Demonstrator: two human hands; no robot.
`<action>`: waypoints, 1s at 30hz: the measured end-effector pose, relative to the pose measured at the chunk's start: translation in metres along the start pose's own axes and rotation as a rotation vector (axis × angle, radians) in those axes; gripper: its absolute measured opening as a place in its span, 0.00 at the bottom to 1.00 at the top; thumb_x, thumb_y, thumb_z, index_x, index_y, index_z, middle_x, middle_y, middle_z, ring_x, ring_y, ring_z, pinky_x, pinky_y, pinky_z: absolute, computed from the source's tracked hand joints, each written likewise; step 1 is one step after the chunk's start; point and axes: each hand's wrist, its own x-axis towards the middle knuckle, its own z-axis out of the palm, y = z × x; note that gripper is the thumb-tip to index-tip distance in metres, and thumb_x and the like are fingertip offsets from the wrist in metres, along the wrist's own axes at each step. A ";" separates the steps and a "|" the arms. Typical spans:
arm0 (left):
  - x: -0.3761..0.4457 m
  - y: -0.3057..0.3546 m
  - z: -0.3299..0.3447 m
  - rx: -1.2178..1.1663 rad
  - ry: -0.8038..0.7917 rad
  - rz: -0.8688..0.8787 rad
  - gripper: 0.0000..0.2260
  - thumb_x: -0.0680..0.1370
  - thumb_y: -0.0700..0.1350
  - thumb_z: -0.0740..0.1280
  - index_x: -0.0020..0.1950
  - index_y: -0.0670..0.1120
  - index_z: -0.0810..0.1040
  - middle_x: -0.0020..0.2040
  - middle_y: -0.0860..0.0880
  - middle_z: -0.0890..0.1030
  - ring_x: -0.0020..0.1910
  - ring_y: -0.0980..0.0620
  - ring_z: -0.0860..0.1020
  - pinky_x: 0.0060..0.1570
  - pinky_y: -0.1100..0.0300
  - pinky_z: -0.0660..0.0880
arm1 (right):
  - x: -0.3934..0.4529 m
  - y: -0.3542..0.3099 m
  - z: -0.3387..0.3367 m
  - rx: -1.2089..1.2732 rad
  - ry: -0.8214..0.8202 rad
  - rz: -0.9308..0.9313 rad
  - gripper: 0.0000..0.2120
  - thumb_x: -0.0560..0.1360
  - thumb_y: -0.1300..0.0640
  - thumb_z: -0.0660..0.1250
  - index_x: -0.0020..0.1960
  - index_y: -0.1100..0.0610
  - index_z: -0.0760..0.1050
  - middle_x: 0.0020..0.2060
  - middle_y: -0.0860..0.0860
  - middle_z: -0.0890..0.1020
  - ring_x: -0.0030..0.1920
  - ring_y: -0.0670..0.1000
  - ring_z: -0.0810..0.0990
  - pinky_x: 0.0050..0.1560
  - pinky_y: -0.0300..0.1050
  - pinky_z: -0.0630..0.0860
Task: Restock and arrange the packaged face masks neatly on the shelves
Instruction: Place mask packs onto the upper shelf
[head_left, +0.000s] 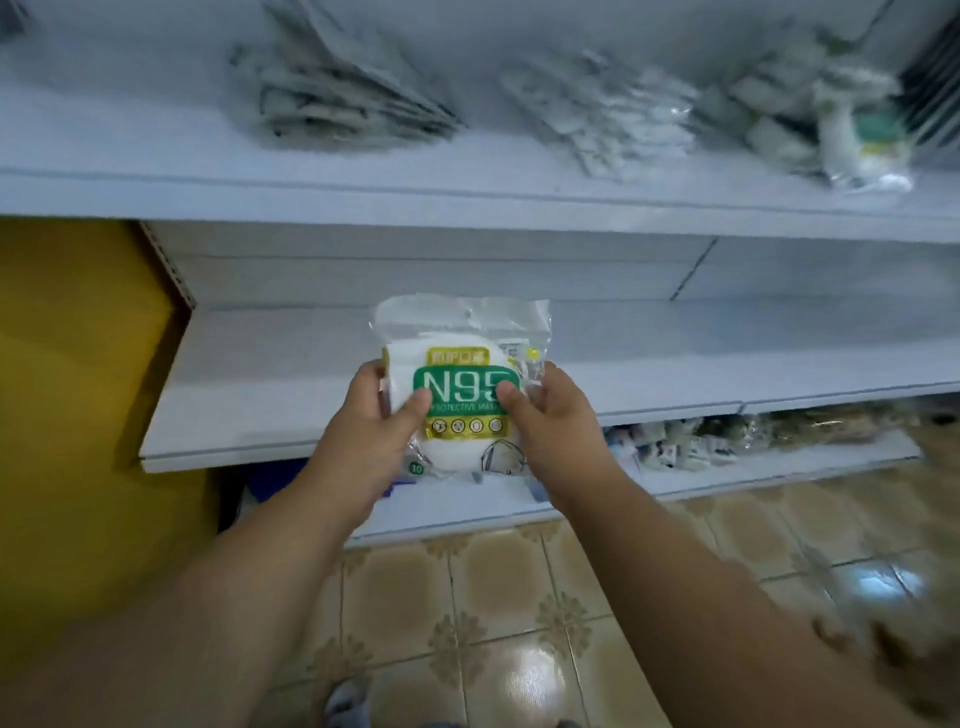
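- I've got the N95 mask pack pinched by left hand and right hand, label up to keep it square.
- It hovers over the bare middle shelf, ready to set down.

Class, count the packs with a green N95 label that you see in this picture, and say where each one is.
2. One N95 pack is held by the left hand and right hand before the middle shelf; another pack, blurred, is on the top shelf. More may be hidden.
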 end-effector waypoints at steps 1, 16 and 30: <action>-0.002 0.014 0.025 0.031 -0.001 0.035 0.12 0.81 0.51 0.67 0.63 0.58 0.71 0.54 0.60 0.82 0.54 0.56 0.82 0.55 0.52 0.79 | -0.004 -0.005 -0.024 -0.013 0.056 -0.043 0.05 0.81 0.56 0.65 0.57 0.50 0.75 0.48 0.53 0.86 0.47 0.54 0.86 0.48 0.62 0.83; 0.008 0.149 0.289 0.077 -0.158 0.388 0.12 0.80 0.45 0.68 0.55 0.62 0.72 0.46 0.68 0.83 0.44 0.69 0.81 0.38 0.71 0.76 | 0.031 -0.117 -0.307 0.273 0.444 -0.203 0.12 0.81 0.57 0.66 0.38 0.55 0.77 0.34 0.50 0.81 0.37 0.50 0.78 0.47 0.53 0.78; 0.125 0.249 0.429 0.026 -0.051 0.363 0.07 0.79 0.51 0.70 0.55 0.55 0.75 0.50 0.56 0.83 0.48 0.53 0.83 0.51 0.49 0.81 | 0.141 -0.156 -0.422 -0.066 0.493 -0.288 0.20 0.76 0.55 0.72 0.63 0.46 0.68 0.52 0.50 0.80 0.43 0.46 0.82 0.37 0.40 0.79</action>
